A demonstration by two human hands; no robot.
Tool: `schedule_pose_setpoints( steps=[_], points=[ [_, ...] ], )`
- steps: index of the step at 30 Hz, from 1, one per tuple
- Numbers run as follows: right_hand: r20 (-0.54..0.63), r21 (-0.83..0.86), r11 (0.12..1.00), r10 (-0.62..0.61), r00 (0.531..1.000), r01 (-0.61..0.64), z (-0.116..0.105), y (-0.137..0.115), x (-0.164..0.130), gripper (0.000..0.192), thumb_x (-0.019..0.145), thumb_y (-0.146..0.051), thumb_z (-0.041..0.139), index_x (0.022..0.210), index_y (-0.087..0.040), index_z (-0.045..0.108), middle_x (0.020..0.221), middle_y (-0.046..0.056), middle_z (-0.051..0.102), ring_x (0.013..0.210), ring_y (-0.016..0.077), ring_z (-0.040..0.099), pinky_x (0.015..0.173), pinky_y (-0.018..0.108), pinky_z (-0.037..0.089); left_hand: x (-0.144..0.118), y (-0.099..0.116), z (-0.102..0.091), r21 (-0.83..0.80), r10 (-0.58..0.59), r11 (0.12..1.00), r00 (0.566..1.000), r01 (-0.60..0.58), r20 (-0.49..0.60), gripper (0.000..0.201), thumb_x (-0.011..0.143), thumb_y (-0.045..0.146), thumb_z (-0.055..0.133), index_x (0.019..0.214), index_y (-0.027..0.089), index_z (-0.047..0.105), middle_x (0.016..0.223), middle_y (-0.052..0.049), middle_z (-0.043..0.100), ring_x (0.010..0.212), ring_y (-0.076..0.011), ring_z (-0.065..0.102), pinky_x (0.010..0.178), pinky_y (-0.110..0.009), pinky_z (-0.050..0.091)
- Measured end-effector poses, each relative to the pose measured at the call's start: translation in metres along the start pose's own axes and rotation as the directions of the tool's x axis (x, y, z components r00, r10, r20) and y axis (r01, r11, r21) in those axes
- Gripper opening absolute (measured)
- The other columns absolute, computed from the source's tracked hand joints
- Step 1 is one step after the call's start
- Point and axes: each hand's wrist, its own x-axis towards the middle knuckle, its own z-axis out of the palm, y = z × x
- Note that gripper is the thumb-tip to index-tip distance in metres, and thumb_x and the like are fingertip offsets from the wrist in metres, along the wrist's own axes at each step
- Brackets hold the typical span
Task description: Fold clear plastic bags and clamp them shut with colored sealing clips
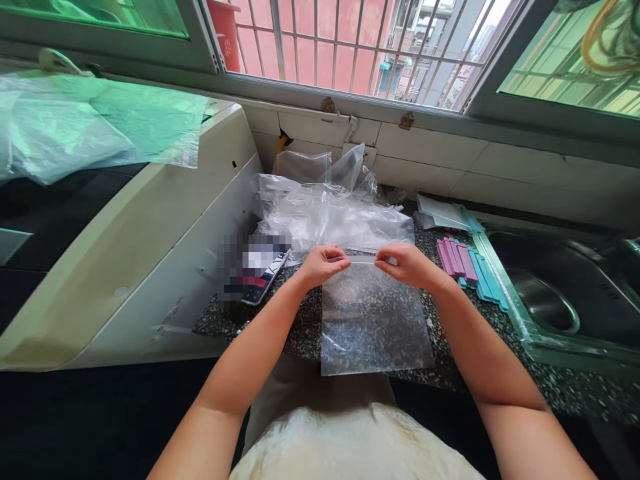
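Note:
A clear plastic bag (376,327) lies on the speckled counter, its lower end reaching the front edge. At its far end, my left hand (325,263) pinches the left part of the top edge. My right hand (404,262) is closed on the same edge a short way to the right, so a pale strip of the edge shows between them. Just beyond both hands spreads a heap of clear plastic bags (335,213). Pink sealing strips (457,259) and blue strips (485,277) lie in a row to the right of my right hand.
A phone (267,280), partly blurred out, lies left of my left hand. To the right is a metal sink (545,300), with a flat clear packet (445,213) near its corner. Plastic sheets (100,127) cover part of the pale appliance (165,247) at left. A barred window rises behind.

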Motion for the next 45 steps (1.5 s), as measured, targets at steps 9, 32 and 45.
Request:
schedule_pose_setpoints(
  steps=[9,32,45],
  points=[
    [-0.047,-0.012,1.000,-0.017,0.999,0.016,0.005,0.005,0.002,0.016,0.075,-0.021,0.051,0.063,-0.017,0.060,0.059,0.001,0.059,0.056,0.0102,0.049,0.058,0.024,0.035,0.001,-0.002,0.000,-0.029,-0.050,0.998,0.999,0.050,-0.004,0.019,0.060,0.029,0.068,0.056,0.012,0.063,0.063,0.000,0.053,0.061,-0.0095,0.049,0.063,-0.024,0.042],
    [0.005,-0.344,0.928,-0.151,0.989,0.143,0.009,-0.006,0.000,0.020,0.081,-0.019,0.047,0.068,-0.017,0.062,0.064,0.003,0.064,0.062,0.0133,0.050,0.061,0.026,0.029,0.001,-0.013,-0.001,0.714,0.270,0.654,0.959,-0.250,0.088,0.012,0.074,0.022,0.061,0.084,0.019,0.067,0.084,-0.005,0.062,0.086,-0.0209,0.053,0.080,-0.036,0.043],
    [-0.020,-0.322,0.936,-0.158,0.987,0.144,0.011,0.003,0.002,0.020,0.082,-0.019,0.048,0.068,-0.017,0.061,0.064,0.003,0.063,0.061,0.0136,0.049,0.061,0.026,0.031,0.001,-0.009,0.004,0.499,0.261,0.817,0.957,-0.289,0.127,0.011,0.072,0.013,0.060,0.062,0.016,0.063,0.065,-0.001,0.059,0.071,-0.0145,0.050,0.070,-0.027,0.043]
  ],
)
